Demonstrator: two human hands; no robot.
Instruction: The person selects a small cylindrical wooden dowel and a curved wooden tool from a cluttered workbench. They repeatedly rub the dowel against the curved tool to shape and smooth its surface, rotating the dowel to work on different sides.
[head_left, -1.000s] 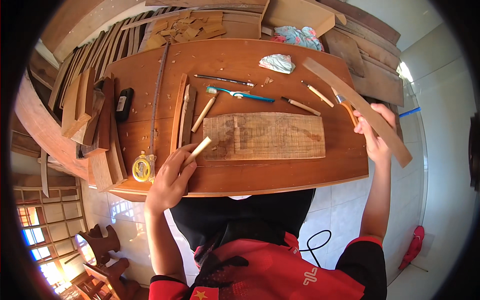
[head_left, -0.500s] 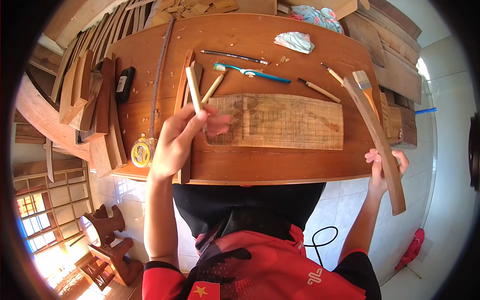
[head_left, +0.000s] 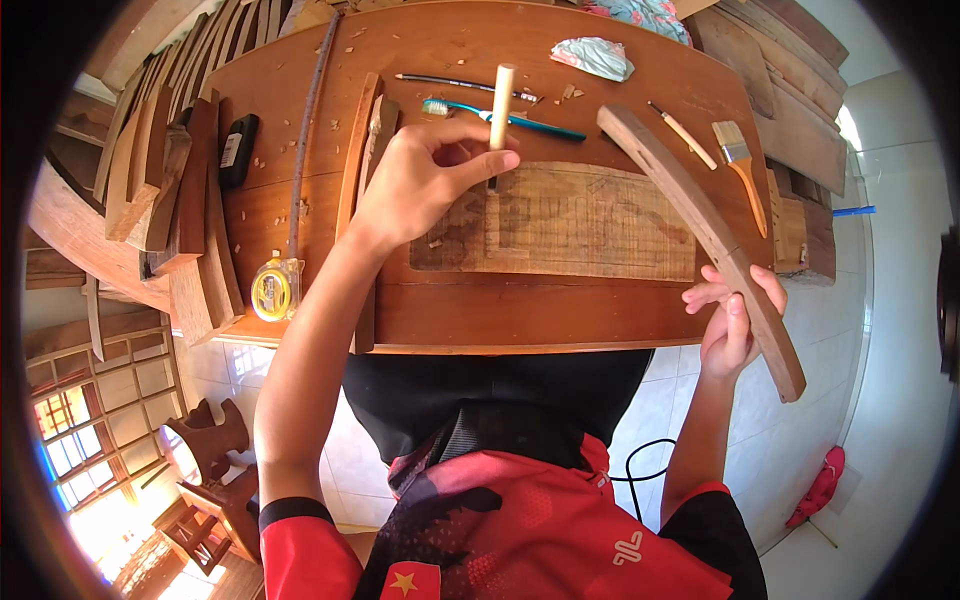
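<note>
My left hand point(head_left: 430, 185) is closed around a chisel point(head_left: 502, 105) with a pale round wooden handle. It stands nearly upright, its dark tip by a groove in the thick, rough-faced wooden board point(head_left: 600, 215). Whether the tip touches the wood I cannot tell. My right hand point(head_left: 732, 325) grips a long, slightly curved wooden bar point(head_left: 690, 210) near its lower part. The bar slants over the board's right end, its far end above the tabletop. Beyond the board lie a toothbrush point(head_left: 555, 130) with a teal handle and a dark pencil point(head_left: 450, 84).
Another pale-handled tool point(head_left: 688, 138) and a paintbrush point(head_left: 742, 165) lie at the right. Left are wooden strips point(head_left: 357, 165), a long thin rod point(head_left: 312, 130), a tape measure point(head_left: 275, 288) and a black case point(head_left: 238, 150). Crumpled plastic point(head_left: 592, 58) sits far back; planks point(head_left: 775, 100) surround the table.
My left hand has moved right and brought the chisel upright over the board. With my right hand the bar has shifted left, toward the board.
</note>
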